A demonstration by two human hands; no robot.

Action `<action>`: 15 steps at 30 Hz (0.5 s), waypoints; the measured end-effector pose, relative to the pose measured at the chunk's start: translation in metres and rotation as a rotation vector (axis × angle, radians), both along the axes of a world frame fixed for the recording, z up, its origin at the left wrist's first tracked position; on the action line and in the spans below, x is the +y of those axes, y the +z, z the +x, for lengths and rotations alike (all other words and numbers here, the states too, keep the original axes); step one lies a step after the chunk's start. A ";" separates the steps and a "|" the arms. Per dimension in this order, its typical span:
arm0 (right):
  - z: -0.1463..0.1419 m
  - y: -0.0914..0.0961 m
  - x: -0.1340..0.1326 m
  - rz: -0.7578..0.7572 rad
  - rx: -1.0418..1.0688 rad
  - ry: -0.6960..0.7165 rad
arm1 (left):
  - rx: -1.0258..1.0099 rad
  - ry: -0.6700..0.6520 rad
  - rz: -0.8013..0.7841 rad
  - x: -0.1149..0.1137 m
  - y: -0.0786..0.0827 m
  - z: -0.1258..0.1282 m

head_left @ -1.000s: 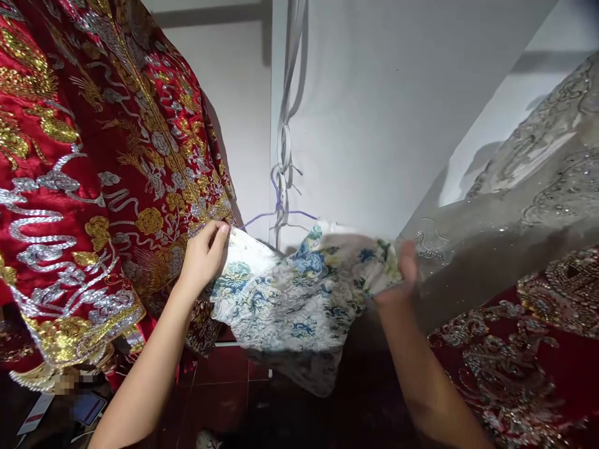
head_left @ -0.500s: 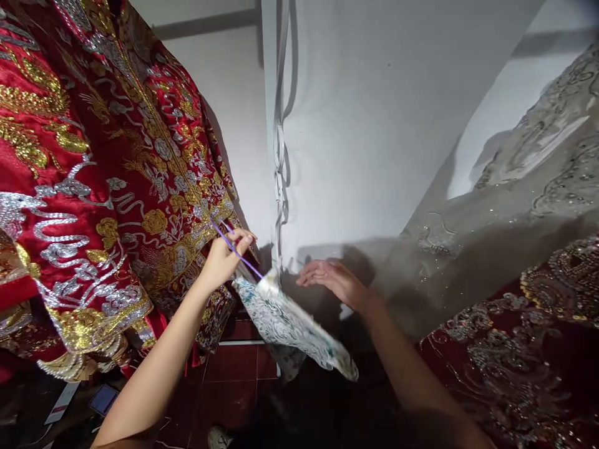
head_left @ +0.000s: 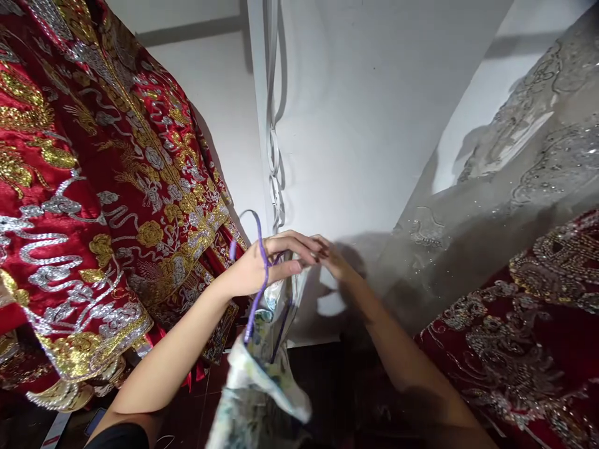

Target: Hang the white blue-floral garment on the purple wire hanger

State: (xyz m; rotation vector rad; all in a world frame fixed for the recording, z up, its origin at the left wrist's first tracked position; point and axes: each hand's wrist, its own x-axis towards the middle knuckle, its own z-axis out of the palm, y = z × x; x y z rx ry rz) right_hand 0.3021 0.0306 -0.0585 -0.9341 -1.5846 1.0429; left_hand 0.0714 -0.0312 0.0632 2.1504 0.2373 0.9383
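My left hand [head_left: 269, 265] is closed around a thin purple wire hanger [head_left: 259, 265]. A white garment with a blue floral print [head_left: 259, 386] hangs from the hanger and droops towards the floor. My right hand [head_left: 334, 262] reaches in from the right and meets the left hand's fingertips at the top of the garment. Its fingers lie mostly behind the left hand, so their grip is hidden.
A red robe with gold and silver embroidery [head_left: 93, 187] hangs at the left. A grey beaded sheer dress [head_left: 515, 187] and a dark red beaded dress [head_left: 538, 324] hang at the right. White cables [head_left: 272, 125] run down the white wall's corner. The floor [head_left: 327, 386] is dark red tile.
My left hand lifted the hanger and turned it upright, so the floral garment now hangs straight down. My right hand moved left to meet the left hand.
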 end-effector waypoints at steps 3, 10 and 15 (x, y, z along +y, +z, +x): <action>0.021 0.004 -0.007 -0.141 0.054 0.087 | -0.020 0.034 -0.066 -0.004 0.003 -0.009; 0.053 0.013 -0.069 -0.320 0.033 0.129 | -0.221 0.317 -0.327 0.015 -0.030 -0.015; 0.079 0.010 -0.096 -0.318 0.318 -0.158 | -0.023 0.305 -0.552 0.017 -0.075 -0.029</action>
